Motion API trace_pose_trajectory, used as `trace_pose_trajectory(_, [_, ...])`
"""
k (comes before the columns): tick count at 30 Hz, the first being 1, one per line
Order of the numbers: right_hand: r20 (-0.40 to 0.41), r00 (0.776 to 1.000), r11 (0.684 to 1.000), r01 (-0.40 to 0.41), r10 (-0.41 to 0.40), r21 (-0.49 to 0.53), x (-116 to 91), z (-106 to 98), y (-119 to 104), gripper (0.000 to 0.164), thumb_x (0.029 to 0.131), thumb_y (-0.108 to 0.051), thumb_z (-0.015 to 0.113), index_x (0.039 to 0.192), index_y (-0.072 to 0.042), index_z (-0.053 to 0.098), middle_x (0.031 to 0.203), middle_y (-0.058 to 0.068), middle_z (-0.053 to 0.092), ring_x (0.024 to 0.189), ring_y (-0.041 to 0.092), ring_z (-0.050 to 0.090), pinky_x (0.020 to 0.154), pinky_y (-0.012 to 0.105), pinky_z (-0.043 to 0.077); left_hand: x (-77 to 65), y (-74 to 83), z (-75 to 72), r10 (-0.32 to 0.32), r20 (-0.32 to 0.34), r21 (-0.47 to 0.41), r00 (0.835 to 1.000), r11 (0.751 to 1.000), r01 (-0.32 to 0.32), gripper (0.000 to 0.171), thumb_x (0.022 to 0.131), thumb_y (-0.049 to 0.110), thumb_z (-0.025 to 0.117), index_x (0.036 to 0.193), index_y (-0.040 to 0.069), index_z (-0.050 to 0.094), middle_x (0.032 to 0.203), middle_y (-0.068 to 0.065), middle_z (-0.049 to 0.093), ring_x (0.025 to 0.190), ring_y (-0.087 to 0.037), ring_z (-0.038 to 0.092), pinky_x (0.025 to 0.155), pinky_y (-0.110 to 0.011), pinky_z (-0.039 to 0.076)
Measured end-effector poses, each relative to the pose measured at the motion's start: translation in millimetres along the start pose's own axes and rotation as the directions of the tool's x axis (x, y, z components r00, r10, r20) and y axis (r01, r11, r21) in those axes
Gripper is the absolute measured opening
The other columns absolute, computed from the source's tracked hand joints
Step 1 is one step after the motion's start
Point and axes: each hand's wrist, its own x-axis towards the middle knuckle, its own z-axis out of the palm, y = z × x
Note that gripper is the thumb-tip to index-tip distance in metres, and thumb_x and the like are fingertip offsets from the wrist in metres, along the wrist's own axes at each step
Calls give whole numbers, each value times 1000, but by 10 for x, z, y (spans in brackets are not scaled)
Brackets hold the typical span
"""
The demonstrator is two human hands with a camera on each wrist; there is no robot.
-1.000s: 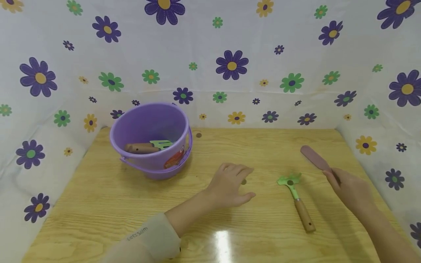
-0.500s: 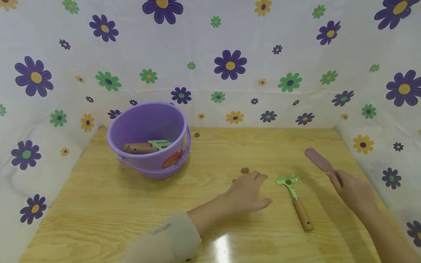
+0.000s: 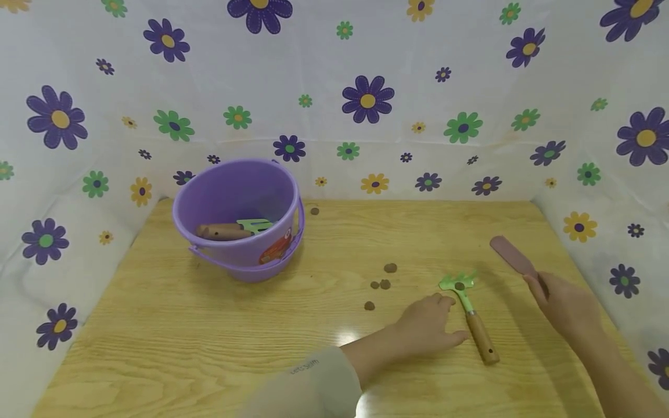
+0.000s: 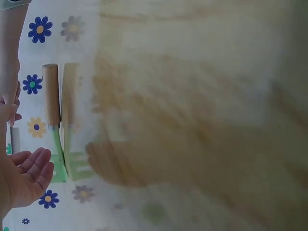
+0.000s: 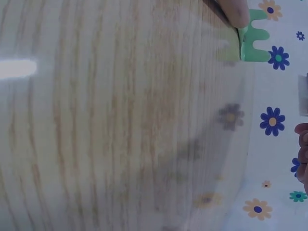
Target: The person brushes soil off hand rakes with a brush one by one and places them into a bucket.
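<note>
My left hand (image 3: 425, 325) is low over the table beside a small hand rake (image 3: 482, 337), which has a green head and a wooden handle. Its fingers are loosely extended, thumb apart, fingertips right at the rake's neck. The left wrist view shows this hand (image 4: 31, 175) with nothing between its fingers, overlapping the green tines. On the right, my right hand (image 3: 569, 307) grips a flat, mauve-brown spatula-like tool (image 3: 512, 254), its blade pointing up and left. The palm hides the tool's lower end. Only the fingers (image 5: 303, 154) of the right hand show in its wrist view.
A purple bucket (image 3: 251, 255) stands at the back left, holding a green garden fork with a wooden handle (image 3: 225, 232). Several small brown round bits (image 3: 390, 267) lie mid-table, one on the rake's head. A flowered cloth (image 3: 313, 69) hangs behind and at both sides.
My left hand has moved right and toward the near edge, up to the rake, uncovering several brown bits. The right hand, holding its tool, has shifted slightly right.
</note>
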Motion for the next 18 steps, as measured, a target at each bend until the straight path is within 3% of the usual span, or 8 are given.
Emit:
trace_pose_trajectory(2, [12, 1000, 1000, -16, 16, 0, -16, 7, 6, 37, 96, -25, 54, 81, 7, 62, 58, 16, 60, 40, 22, 51, 33, 29, 38, 44, 38, 43, -38, 10, -8, 999, 999, 38, 70, 90, 61, 47, 131, 4, 49, 121, -4, 59, 104, -14, 60, 78, -18, 52])
trace_pose_trajectory(5, [9, 1000, 1000, -25, 25, -3, -31, 13, 12, 36, 96, -25, 54, 82, 7, 63, 60, 18, 61, 41, 22, 51, 32, 30, 36, 136, 101, 100, -109, 37, -54, 993, 992, 111, 75, 88, 68, 42, 125, 3, 52, 109, -4, 61, 88, -13, 62, 65, -18, 52])
trace_pose_trajectory(9, [19, 999, 999, -36, 36, -1, -24, 16, 4, 38, 97, -27, 54, 84, 7, 64, 60, 18, 61, 40, 19, 48, 32, 29, 35, 280, 197, 158, -205, 80, -117, 975, 970, 214, 70, 87, 69, 43, 108, 4, 59, 87, -1, 57, 65, -10, 53, 49, -17, 44])
trace_pose_trajectory(14, [41, 998, 998, -56, 56, 12, -32, 34, -21, 45, 98, -32, 50, 88, 9, 65, 67, 23, 64, 43, 24, 54, 33, 34, 41, 409, 324, 226, -286, 92, 69, 954, 958, 280, 58, 88, 69, 40, 88, 19, 71, 69, 6, 54, 54, -6, 49, 41, -16, 39])
trace_pose_trajectory(18, [10, 999, 999, -36, 36, 15, -63, 44, -38, 49, 99, -35, 48, 87, 9, 65, 65, 22, 63, 41, 21, 51, 32, 29, 37, 459, 398, 239, -358, 105, 187, 928, 923, 335, 59, 89, 69, 35, 76, 26, 72, 57, 7, 49, 43, -5, 41, 35, -16, 33])
